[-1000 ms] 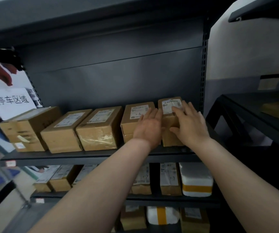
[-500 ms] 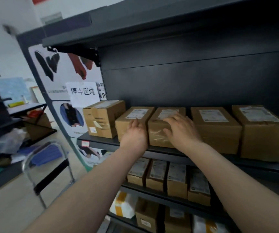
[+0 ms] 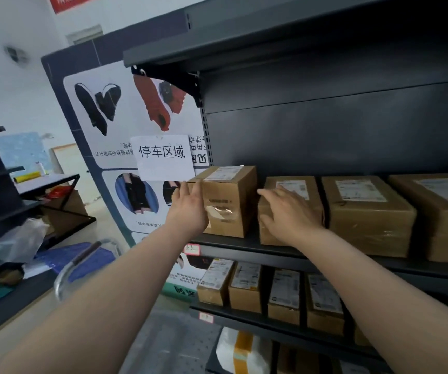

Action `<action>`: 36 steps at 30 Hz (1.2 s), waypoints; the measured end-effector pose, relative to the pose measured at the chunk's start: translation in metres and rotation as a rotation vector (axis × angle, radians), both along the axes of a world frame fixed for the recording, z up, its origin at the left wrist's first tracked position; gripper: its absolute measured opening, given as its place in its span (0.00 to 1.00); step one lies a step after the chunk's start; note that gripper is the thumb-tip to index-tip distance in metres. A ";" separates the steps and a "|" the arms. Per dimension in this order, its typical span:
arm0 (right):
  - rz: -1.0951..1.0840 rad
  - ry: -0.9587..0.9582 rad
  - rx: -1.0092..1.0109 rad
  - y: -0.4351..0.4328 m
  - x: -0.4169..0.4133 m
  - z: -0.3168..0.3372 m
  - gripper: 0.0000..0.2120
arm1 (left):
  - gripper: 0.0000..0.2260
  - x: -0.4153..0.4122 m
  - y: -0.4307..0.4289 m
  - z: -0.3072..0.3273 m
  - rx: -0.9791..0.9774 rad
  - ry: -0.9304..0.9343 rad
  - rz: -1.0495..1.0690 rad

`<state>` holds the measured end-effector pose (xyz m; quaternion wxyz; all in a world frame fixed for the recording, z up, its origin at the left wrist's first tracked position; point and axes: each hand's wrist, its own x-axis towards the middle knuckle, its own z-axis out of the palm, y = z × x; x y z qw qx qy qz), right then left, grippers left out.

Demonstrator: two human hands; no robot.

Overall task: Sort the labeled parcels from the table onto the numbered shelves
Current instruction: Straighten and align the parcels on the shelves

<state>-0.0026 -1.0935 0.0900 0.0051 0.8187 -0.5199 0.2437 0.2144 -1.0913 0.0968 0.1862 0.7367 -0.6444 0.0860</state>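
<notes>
At frame centre on the shelf (image 3: 244, 248), the left hand (image 3: 190, 209) presses flat-fingered against the end parcel (image 3: 231, 203) and the right hand (image 3: 287, 211) rests splayed on the neighbouring parcel (image 3: 309, 184); both cartons judged rigid and light (tape likely slick), best gripped by opposite side faces.

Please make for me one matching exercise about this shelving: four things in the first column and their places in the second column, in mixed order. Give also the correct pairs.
Column one
1. white paper sign
2. white parcel with orange tape
3. row of small boxes
4. large boxes

Column two
A. on the third shelf from the top
B. on the poster panel, left of the shelves
C. on the second shelf from the top
D. below the small boxes' shelf

Pairs: 1-B, 2-D, 3-A, 4-C
</notes>
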 end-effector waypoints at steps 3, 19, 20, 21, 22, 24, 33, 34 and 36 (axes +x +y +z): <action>0.004 0.027 0.004 -0.015 0.025 0.004 0.32 | 0.36 0.016 -0.016 0.006 0.064 0.127 0.007; -0.076 0.071 -0.096 -0.049 0.090 0.020 0.19 | 0.25 0.052 -0.048 0.006 0.008 0.382 -0.067; -0.088 0.091 -0.127 -0.046 0.093 0.021 0.18 | 0.25 0.055 -0.047 0.007 0.008 0.373 -0.071; -0.095 0.104 -0.144 -0.045 0.094 0.023 0.17 | 0.25 0.057 -0.045 0.008 0.010 0.358 -0.079; -0.098 0.108 -0.150 -0.044 0.094 0.023 0.17 | 0.25 0.059 -0.045 0.007 0.017 0.341 -0.088; -0.087 0.095 -0.130 -0.045 0.091 0.022 0.18 | 0.25 0.058 -0.044 0.006 0.054 0.321 -0.091; -0.261 0.323 0.127 -0.042 0.018 0.008 0.43 | 0.34 0.008 -0.053 0.012 -0.004 -0.281 -0.185; -0.277 0.350 0.186 -0.042 0.013 0.006 0.43 | 0.33 0.006 -0.055 0.012 0.030 -0.255 -0.189; -0.268 0.367 0.242 -0.042 0.009 0.005 0.41 | 0.32 0.005 -0.057 0.012 0.056 -0.222 -0.188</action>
